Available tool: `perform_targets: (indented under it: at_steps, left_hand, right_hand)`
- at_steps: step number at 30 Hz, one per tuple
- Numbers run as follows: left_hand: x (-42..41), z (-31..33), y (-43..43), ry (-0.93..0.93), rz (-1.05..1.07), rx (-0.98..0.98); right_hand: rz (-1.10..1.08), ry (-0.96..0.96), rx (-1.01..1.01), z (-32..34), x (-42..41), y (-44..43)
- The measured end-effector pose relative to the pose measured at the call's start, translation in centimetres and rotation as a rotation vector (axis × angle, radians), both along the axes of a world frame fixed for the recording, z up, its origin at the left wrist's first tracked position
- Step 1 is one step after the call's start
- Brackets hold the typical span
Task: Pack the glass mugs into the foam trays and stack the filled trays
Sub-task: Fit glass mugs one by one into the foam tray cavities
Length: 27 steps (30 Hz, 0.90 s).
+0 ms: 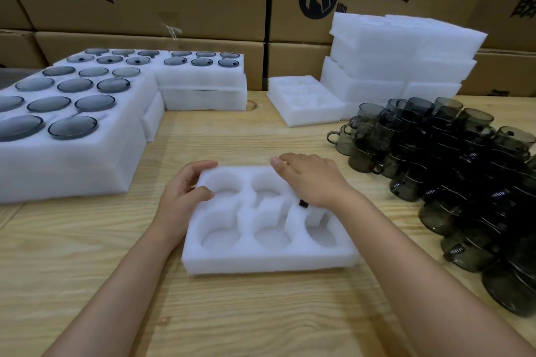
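An empty tray [240, 258] lies flat on the table [232, 313] before us, and the five cells we can see are bare. The left hand [185, 194] grips its far left corner, thumb on top and fingers curled over the edge. The right hand [310, 179] lies over the far right cell, fingers loosely bent. A small dark bit [303, 203] shows under the palm, and we cannot tell whether the hand holds anything. The mugs [452, 171] sit heaped on the right, apart from the tray. Filled trays [95, 153] stand at the left. Empty trays [400, 66] are stacked far right, against the boxes [174, 8].
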State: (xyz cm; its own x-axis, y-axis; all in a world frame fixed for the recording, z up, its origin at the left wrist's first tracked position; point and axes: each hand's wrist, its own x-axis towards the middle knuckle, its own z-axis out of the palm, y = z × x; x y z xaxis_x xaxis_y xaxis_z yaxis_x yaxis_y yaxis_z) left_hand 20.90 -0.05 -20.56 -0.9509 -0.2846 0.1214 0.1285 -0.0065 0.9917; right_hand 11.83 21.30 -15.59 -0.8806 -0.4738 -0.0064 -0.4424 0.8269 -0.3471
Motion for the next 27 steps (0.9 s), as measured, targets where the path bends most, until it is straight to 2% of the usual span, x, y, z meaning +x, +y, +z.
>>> perform_targets:
  at_steps: [2,4,7,10,13,17,27]
  left_hand:
    - [0.0,0.0,0.0,-0.001,0.001,-0.009]
    - [0.0,0.0,0.0,0.001,0.001,-0.017]
    - [-0.1,0.0,0.0,0.008,0.0,-0.004]
    - [-0.2,-0.1,0.1,0.016,0.003,0.006]
    - [-0.2,-0.2,0.0,0.02,0.013,0.005]
    - [-0.2,-0.2,-0.1,0.023,0.013,-0.01]
    - [-0.4,-0.3,-0.2,0.026,0.005,-0.008]
  right_hand:
    - [-0.013,-0.01,-0.235,0.5,0.3,0.7]
    - [-0.14,0.09,-0.367,0.6,0.1,2.2]
    - [-0.444,0.338,-0.202,0.7,-0.2,6.1]
    - [-0.638,0.233,0.035,0.2,0.0,9.6]
    - [-0.657,0.149,0.123,-0.4,0.6,10.5]
    - [-0.617,0.235,0.182,-0.6,1.3,9.9]
    - [-0.61,0.367,0.055,-0.5,4.1,9.5]
